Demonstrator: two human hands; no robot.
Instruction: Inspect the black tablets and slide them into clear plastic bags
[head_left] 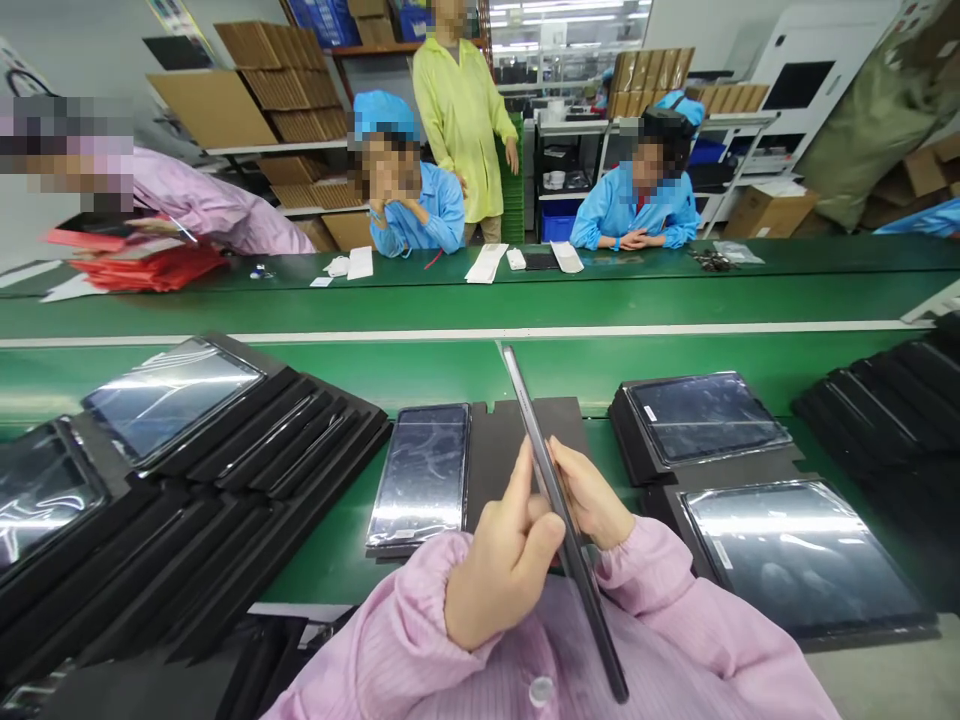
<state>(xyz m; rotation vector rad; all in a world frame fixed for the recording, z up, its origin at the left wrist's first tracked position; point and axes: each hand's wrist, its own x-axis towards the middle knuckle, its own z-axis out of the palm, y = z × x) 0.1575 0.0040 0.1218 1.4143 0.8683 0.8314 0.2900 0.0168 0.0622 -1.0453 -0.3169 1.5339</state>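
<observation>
A thin dark tablet (581, 570) is held up on edge in front of my chest, seen almost edge-on. My left hand (506, 550) grips it from the left side, thumb and fingers closed against it. On the other side my right hand (592, 495) presses against the tablet, partly hidden behind it. Just beyond my hands, another tablet (421, 475) with a shiny film lies flat on the green bench. Beside that one is a dark foam sheet (491, 455), partly covered by my hands.
Stacked black foam trays (300, 450) with tablets fill the left. To the right, more tablets (705, 415) rest on black foam, with another black stack (885, 410) farther right. A green conveyor (300, 300) runs across. Several people are on its far side; red folders (146, 265) lie far left.
</observation>
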